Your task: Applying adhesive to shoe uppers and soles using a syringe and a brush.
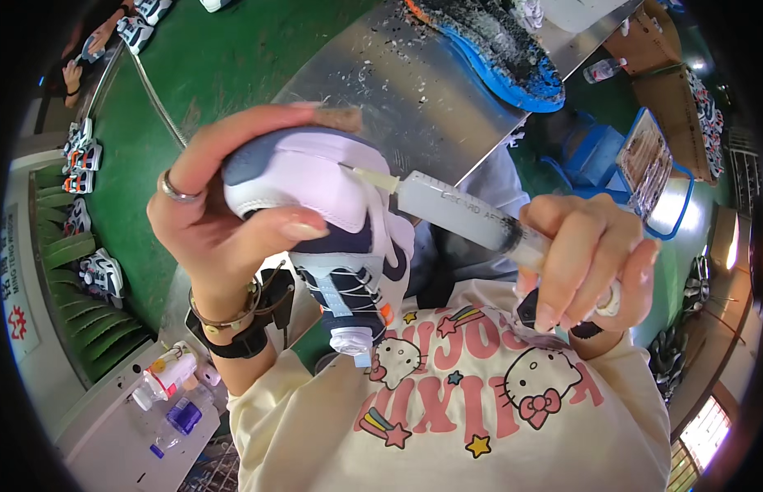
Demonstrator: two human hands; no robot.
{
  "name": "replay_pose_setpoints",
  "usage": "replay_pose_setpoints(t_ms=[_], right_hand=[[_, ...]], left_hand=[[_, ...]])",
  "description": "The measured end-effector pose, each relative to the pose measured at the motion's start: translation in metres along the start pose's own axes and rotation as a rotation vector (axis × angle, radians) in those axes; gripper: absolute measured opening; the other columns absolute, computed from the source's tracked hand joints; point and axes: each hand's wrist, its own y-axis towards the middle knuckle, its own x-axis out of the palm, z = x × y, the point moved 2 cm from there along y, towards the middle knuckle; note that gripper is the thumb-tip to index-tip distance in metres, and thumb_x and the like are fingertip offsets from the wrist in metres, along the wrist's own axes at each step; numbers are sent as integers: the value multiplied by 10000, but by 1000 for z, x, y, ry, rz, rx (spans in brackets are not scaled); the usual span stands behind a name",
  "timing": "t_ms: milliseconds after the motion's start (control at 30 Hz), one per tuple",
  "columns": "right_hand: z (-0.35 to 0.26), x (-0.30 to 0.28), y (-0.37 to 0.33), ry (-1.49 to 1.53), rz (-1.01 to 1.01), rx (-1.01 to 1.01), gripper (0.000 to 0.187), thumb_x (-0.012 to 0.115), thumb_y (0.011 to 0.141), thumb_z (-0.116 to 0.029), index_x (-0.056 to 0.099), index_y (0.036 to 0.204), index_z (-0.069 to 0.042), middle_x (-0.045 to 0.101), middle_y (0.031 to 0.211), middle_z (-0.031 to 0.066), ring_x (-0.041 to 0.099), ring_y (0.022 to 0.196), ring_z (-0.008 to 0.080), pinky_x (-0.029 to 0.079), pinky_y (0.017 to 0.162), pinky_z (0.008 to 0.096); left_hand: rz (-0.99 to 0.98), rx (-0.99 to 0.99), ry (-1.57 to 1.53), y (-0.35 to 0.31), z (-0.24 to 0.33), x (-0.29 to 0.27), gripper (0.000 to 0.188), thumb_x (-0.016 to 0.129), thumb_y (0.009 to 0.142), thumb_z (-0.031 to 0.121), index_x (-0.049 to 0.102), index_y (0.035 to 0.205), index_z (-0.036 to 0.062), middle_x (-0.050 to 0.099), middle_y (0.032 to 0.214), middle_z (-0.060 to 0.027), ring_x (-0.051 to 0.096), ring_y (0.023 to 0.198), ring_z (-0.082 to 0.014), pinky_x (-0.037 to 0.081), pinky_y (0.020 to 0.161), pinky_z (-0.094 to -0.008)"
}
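Observation:
My left hand (pixel 226 189) is closed around the toe end of a sneaker (pixel 316 193), white with navy and grey panels. The thumb presses on the toe and the fingers wrap the far edge. The laces and tongue point down toward my shirt. In my right hand (pixel 586 254) is a clear plastic syringe (pixel 459 211) with a black plunger seal, gripped around its rear part. Its thin tip reaches the edge of the sneaker's toe, near the sole side. Whether the tip touches the shoe, I cannot tell.
A metal-topped bench (pixel 381 82) with scattered crumbs holds a blue-edged, blackened pad (pixel 504 57). To the right are a blue stool (pixel 635 164) and cardboard boxes (pixel 676 115). Sneakers (pixel 82 164) line a rack at left; bottles (pixel 181 418) lie lower left. Another person's hand (pixel 72 75) shows upper left.

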Motion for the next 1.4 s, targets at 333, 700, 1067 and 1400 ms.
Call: replay_pose_setpoints(t_ms=[333,700,1067,1400], right_hand=[[42,-8,-4,20,-20,61,563,260,936,-256,491,474,-35,598,644,106,431,497,160,312,515,284],[66,-5,-16,77,11,84,561,239,938,-215,491,474,-26,583,637,121,493,525,175,326,542,292],[59,-9,-39,39,-50,243,536,271,933,-198,489,476,-22,594,642,123,461,499,173,368,506,281],[48,-13,-49,-26,-87,248,487,272,918,-156,485,501,-22,596,632,129,472,506,178,373,515,282]], left_hand=[[281,-25,-65,-13,-54,-13,760,632,691,589,556,991,-105,614,974,-157,585,836,-157,457,746,-248],[314,-100,-192,-17,-75,-13,722,572,762,556,530,1023,-116,600,958,-175,613,821,-193,501,740,-291],[324,-105,-30,-26,-78,-17,663,434,853,537,532,1043,-90,615,904,-159,618,803,-199,505,739,-293],[420,-182,-21,-39,-90,-21,640,353,901,496,495,1091,-98,600,969,-196,604,880,-213,488,795,-301]])
